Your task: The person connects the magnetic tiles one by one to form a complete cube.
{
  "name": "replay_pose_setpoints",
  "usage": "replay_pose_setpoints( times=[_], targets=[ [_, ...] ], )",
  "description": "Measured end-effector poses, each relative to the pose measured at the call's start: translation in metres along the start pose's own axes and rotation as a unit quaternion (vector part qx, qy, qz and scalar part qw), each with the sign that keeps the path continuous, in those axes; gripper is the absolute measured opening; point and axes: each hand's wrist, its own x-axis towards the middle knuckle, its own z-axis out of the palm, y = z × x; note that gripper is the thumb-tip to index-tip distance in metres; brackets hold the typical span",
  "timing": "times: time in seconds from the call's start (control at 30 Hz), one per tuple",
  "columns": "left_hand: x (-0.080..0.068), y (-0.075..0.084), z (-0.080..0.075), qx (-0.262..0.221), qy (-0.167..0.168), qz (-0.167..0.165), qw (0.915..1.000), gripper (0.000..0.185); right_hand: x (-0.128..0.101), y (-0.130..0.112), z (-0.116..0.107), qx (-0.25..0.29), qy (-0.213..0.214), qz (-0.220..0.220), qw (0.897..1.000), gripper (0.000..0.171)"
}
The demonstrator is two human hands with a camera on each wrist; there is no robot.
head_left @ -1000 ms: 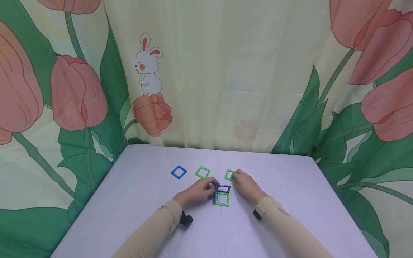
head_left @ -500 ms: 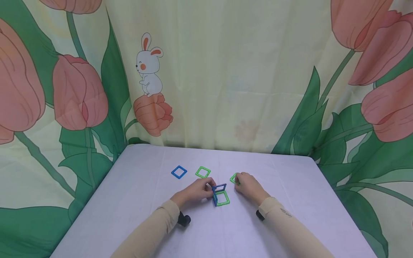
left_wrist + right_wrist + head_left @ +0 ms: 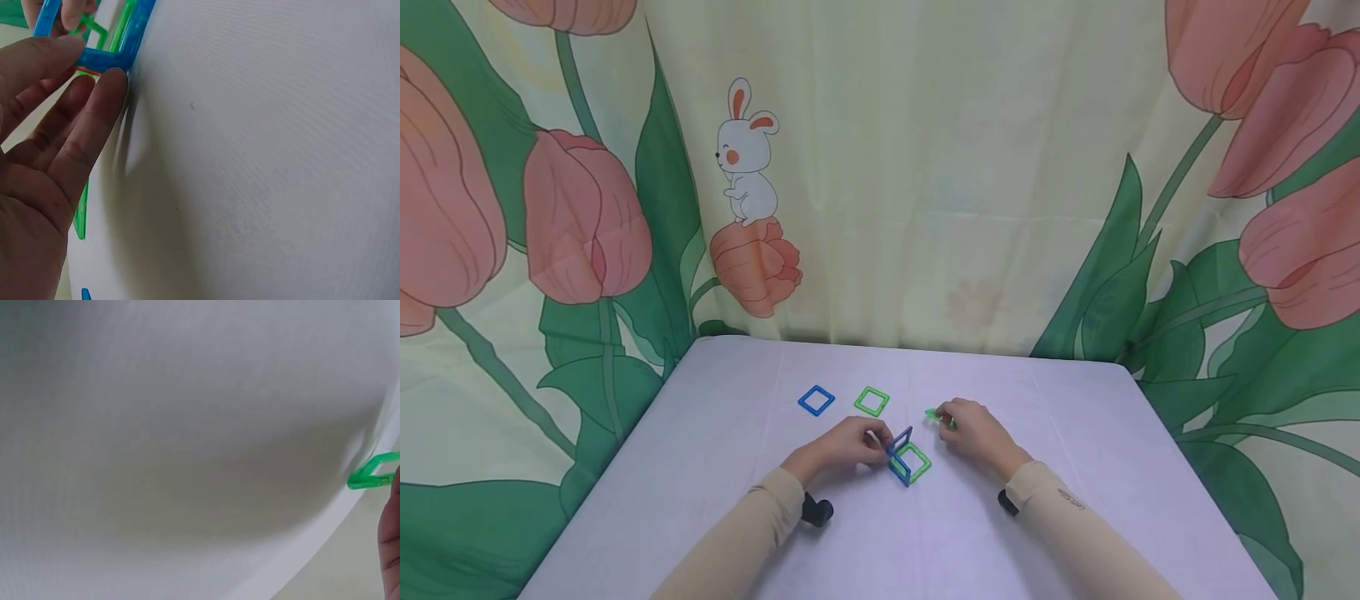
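Note:
My left hand (image 3: 846,446) holds the left corner of a small build of square magnetic tiles. Its thumb and fingers are on a blue tile (image 3: 103,60) in the left wrist view. A green tile (image 3: 922,452) lies flat as the base, while a near blue tile (image 3: 908,473) and a far blue tile (image 3: 901,436) stand upright along two of its sides, meeting at that corner. To the right, my right hand (image 3: 976,429) pinches another green tile (image 3: 370,482), tilted up from the cloth. Its fingers cover part of that tile in the head view.
Farther back on the white-covered table (image 3: 760,367) lie a loose blue tile (image 3: 825,392) and a loose green tile (image 3: 878,391). Behind the table hangs a curtain (image 3: 880,208) printed with tulips and a rabbit.
My left hand has shifted slightly left and turned the build so its corner points left. My right hand has lifted the green tile from flat to tilted, drawing it a little nearer.

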Motion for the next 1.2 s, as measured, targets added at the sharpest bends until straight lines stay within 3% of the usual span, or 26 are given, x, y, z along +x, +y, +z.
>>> replay_pose_setpoints(
  times=[0.33,0.63,1.2],
  targets=[
    [-0.004,0.002,0.006,-0.007,-0.003,-0.009,0.9999,0.016,-0.005,-0.010,0.000,-0.001,0.006,-0.059,0.998,0.021],
    [-0.001,0.001,0.015,-0.004,0.003,0.009,1.0000,0.021,-0.007,-0.015,0.000,0.004,0.020,-0.124,0.992,0.020],
    [0.000,0.003,0.016,-0.013,-0.001,0.000,0.9999,0.022,-0.011,-0.021,0.002,0.039,-0.004,-0.150,0.988,0.017]
  ],
)
